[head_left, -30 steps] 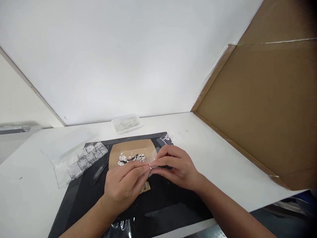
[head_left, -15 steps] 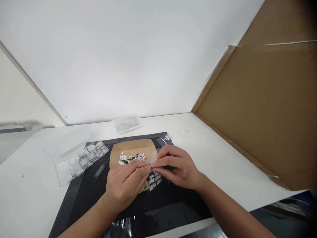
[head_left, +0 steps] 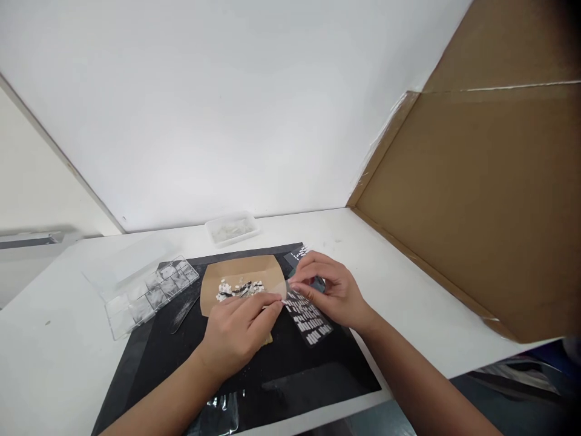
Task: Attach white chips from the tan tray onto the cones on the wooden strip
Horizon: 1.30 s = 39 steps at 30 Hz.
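While our right hand [head_left: 333, 293] pinches the sheet [head_left: 311, 321] beside our left hand [head_left: 236, 330], whose grip is unclear, we're likely peeling; steadiness is needed next.

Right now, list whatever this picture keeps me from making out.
All in the head view:
Yellow piece: mostly hidden by the left hand.
Near patterned card: whether the right hand grips it is too small to tell.
Far patterned card: partly covered by the right hand.
Black mat: near left corner cut off by the bottom edge.
Divided clear box: contents too blurred.
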Available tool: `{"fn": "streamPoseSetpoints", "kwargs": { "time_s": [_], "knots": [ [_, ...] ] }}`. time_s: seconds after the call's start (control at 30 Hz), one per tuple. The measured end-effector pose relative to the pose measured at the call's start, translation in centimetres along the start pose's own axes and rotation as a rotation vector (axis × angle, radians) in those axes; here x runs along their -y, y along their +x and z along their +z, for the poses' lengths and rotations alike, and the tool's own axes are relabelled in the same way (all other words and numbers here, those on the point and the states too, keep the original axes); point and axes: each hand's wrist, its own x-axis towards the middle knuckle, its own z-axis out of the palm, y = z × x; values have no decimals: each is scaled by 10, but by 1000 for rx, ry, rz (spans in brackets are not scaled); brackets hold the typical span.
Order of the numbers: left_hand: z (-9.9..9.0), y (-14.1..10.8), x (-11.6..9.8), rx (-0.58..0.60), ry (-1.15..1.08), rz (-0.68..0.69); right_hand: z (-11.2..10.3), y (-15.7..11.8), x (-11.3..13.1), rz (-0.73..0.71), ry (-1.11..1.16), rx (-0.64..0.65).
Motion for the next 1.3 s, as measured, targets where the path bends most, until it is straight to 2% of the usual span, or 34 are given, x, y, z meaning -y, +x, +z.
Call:
{"fn": "streamPoseSetpoints", "kwargs": {
  "time_s": [0.17, 0.33, 0.6, 0.73, 0.87, 0.93, 1.1, 1.3],
  "knots": [
    [5, 23, -1, 21, 93, 121, -14, 1, -8, 10, -69, -114],
    [18, 34, -1, 58, 115, 188, -20, -1, -13, 50, -31, -171],
    [52, 49, 6, 288, 112, 242, -20, -2, -18, 107, 81, -249],
    [46, 54, 15, 395, 61, 248, -20, -2, -20, 127, 137, -282],
    [25, 46, 29, 483, -26, 205, -17, -3, -20, 120, 201, -265],
    [12, 38, 36, 461, -50, 190, -15, -3, -20, 116, 210, -251],
    [-14, 5, 51, 241, -24, 79, -4, -2, -17, 124, 268, -201],
    [-31, -38, 64, -19, 52, -42, 9, 5, -11, 174, 290, -98]
  ]
}}
